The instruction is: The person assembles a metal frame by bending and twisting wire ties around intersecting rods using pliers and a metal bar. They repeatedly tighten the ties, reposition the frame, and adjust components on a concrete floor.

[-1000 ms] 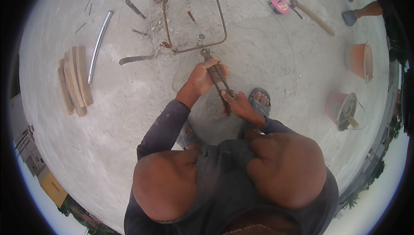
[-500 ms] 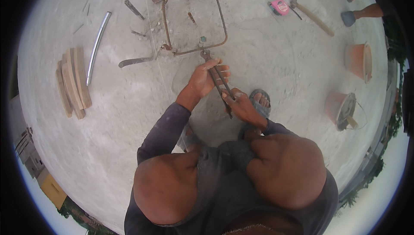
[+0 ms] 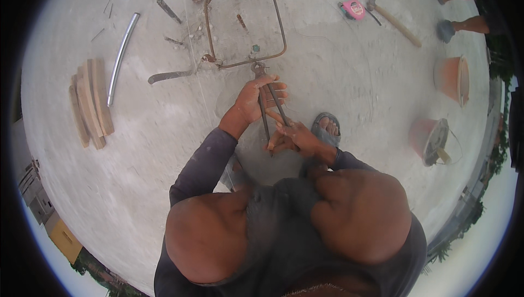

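Note:
I hold a pair of long-handled pincers (image 3: 263, 112). Their jaws point away from me, close to the near side of a rusty square rebar stirrup (image 3: 284, 35). My left hand (image 3: 252, 99) is around them just behind the jaws, its thumb on top and its fingers partly extended underneath. Lower down, my right hand (image 3: 297, 138) grips the handles, with fingers reaching across to the left one. The handles stand a little apart. Whether the jaws bite on anything is too small to tell. A small greenish piece (image 3: 255, 50) is inside the stirrup's near edge.
Rebar stubs (image 3: 168, 10) rise around the stirrup, and a taut string (image 3: 197, 68) passes it. Left lie wooden strips (image 3: 94, 103) and a metal tube (image 3: 123, 60). Right are a pink tape measure (image 3: 354, 9), a hammer (image 3: 396, 21), two buckets (image 3: 453, 80) and another person's legs (image 3: 464, 8).
The handle ends have swung left and spread a little. My right hand has shifted slightly, and its fingers now reach over to the left handle. My left hand stays near the jaws.

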Tool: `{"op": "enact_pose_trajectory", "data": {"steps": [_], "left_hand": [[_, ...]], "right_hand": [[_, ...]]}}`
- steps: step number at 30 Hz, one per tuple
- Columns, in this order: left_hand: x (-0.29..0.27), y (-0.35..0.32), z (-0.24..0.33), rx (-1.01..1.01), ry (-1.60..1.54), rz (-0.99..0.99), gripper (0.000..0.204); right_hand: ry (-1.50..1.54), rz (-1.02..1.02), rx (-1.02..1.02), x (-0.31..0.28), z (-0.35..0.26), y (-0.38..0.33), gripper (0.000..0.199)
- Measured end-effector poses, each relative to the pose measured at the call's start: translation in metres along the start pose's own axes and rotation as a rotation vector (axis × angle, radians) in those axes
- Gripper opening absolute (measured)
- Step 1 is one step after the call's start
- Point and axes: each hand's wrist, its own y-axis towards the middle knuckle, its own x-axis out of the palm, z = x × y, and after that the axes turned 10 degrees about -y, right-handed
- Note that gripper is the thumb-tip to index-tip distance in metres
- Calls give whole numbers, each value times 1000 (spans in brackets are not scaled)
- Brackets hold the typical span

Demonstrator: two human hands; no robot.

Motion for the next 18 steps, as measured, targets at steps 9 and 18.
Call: {"op": "enact_pose_trajectory", "data": {"steps": [9,18], "left_hand": [[-2,-5,14,-36,124,-65,40],[-3,3,9,43,137,-45,34]], "right_hand": [[90,-126,-3,2,-2,8,71],[93,31,8,1,12,16,65]]}}
